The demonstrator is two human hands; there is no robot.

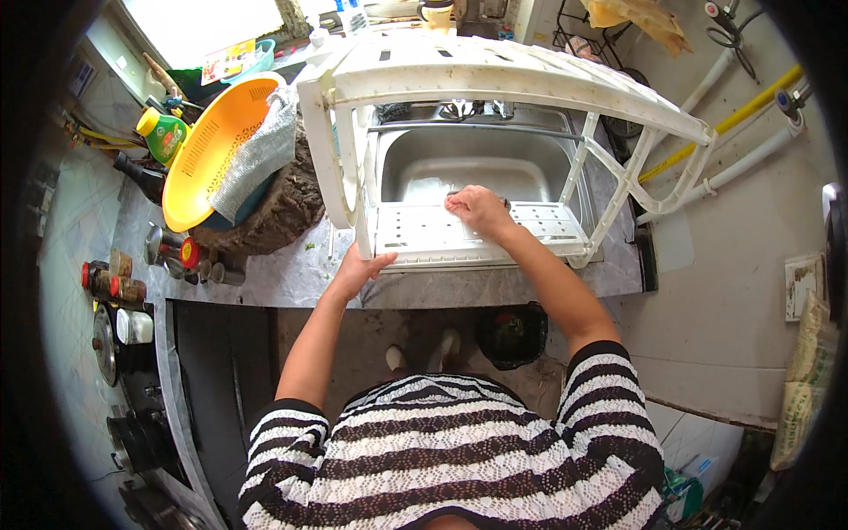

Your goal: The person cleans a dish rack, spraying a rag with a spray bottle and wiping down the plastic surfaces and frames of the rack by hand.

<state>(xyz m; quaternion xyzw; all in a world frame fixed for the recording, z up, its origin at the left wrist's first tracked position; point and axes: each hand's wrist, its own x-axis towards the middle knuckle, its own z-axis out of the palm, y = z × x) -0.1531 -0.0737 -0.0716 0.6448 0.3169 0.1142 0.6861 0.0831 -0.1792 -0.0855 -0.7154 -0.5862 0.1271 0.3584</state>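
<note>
A white plastic rack [517,83] lies across the stainless steel sink [477,159], its perforated shelf [417,228] over the near rim. My left hand [363,268] grips the rack's near left corner, the thumb on the shelf edge. Over the shelf, my right hand [482,211] is closed on a small pinkish cloth or sponge [453,203], mostly hidden by the fingers. A dark object shows just beyond the right hand; what it is cannot be told. Behind the rack's upper frame, the faucet [458,108] is partly visible.
Left of the rack, an orange plastic colander [199,159] with a grey cloth [262,152] leans by a thick wooden block [291,199]. Jars [190,253] and a green bottle [164,136] stand further left. Pipes [748,159] run along the right wall. A black bin [511,336] is below the counter.
</note>
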